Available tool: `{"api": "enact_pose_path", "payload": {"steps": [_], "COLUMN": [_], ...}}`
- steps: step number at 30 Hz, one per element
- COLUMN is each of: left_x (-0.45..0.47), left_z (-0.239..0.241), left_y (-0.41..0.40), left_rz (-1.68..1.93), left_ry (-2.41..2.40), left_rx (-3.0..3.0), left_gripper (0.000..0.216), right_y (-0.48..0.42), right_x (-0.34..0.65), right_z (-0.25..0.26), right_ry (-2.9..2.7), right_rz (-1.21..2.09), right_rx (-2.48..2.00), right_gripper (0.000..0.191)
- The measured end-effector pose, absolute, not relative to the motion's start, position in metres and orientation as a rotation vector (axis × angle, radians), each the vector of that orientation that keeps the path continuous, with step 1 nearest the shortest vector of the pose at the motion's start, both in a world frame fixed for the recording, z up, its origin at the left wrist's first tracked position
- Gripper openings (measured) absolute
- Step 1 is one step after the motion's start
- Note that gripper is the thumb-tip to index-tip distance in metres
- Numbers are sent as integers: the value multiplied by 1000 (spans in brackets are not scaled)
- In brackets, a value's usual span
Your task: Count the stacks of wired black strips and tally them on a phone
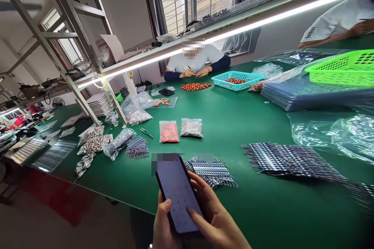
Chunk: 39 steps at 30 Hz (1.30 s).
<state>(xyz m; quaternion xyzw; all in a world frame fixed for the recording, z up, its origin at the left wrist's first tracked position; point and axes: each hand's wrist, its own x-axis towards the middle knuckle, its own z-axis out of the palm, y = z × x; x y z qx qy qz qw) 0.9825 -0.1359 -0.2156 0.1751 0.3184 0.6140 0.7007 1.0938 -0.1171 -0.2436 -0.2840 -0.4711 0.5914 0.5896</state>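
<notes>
A smartphone [177,190] with a lit, pale screen is held upright between my two hands, over the table's near edge. My left hand [163,221] is closed around its lower left side, thumb on the screen's edge. Around the right side wraps my right hand [213,214], its thumb over the lower part of the screen. Small marks like a keypad show there, too faint to read. Just beyond the phone lies a bundle of thin striped strips with wire ends [210,169], partly hidden by phone and fingers.
On the green table [230,124] lie a bag of orange pieces [168,131], a bag of pale pieces [191,128], tweezers [146,132] and more wired strips [286,159]. A blue basket [238,81] and green basket [341,68] stand farther back. A co-worker [195,62] sits opposite.
</notes>
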Motion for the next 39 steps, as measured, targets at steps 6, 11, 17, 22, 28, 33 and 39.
{"api": "enact_pose_path", "payload": {"steps": [6,11,17,22,28,33,39], "left_x": [983,984,983,982,980,978,979], "left_z": [-214,-216,-216,-214,-214,-217,-217], "left_y": [-135,-135,-134,-135,-135,-135,-135], "left_rz": [1361,1356,1353,1338,1317,1315,1327], "left_ry": [753,774,760,742,726,715,681], "left_rx": [355,378,407,396,462,509,542], "left_gripper": [43,47,45,45,46,47,47], "right_y": [-117,-115,-113,-116,-119,-119,-121], "right_x": [1097,1097,1095,1098,1097,1093,1093], "right_z": [-242,-243,-243,-243,-244,-244,-244], "right_ry": [-1030,-990,-972,-1020,-1127,-1216,-1239], "right_rz": [1448,1419,1404,1451,1428,1357,1301], "right_rx": [-645,-705,-701,-606,-593,-697,-766], "right_gripper": [53,50,47,49,66,73,72]}}
